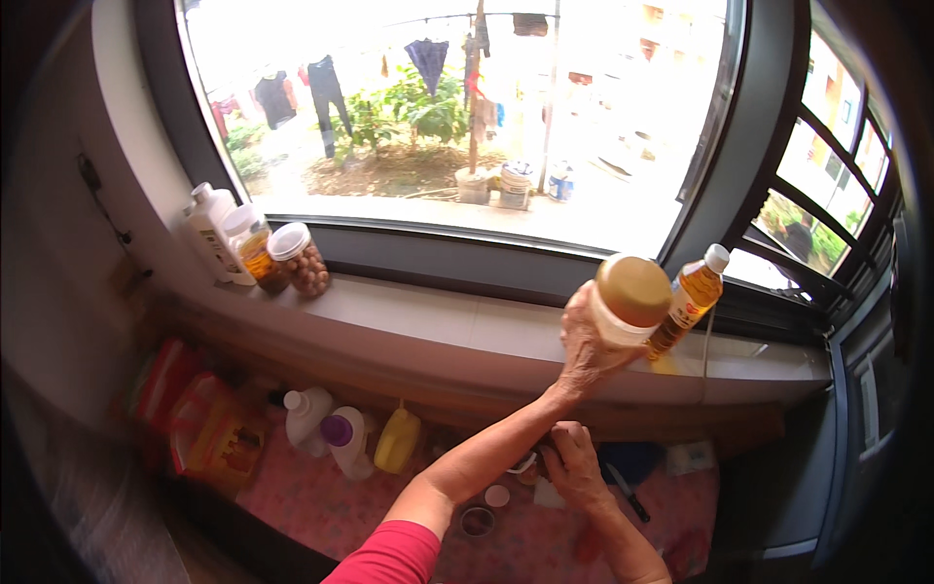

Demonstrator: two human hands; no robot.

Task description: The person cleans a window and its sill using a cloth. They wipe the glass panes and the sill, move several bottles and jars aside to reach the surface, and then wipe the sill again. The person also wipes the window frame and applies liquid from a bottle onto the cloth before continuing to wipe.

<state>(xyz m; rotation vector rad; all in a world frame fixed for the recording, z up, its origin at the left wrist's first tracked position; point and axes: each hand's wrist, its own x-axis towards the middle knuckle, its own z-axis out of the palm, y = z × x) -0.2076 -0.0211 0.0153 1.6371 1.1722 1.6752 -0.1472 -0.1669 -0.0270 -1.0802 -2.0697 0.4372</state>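
My left hand is wrapped round a wide jar with a gold-brown lid and a pale body. It holds the jar over the windowsill, beside a bottle of amber liquid with a white cap. Lower down, over the pink patterned table, my right hand has its fingers curled; what they grip, if anything, is hidden. Next to those fingers is a small pale-rimmed container. A small pale round piece and a small round dish lie nearby.
On the sill's left stand a white bottle, a jar of amber contents and a white-lidded jar of brown round pieces. The table bears a purple-capped bottle, a yellow bottle, red packages and a dark-handled knife-like tool.
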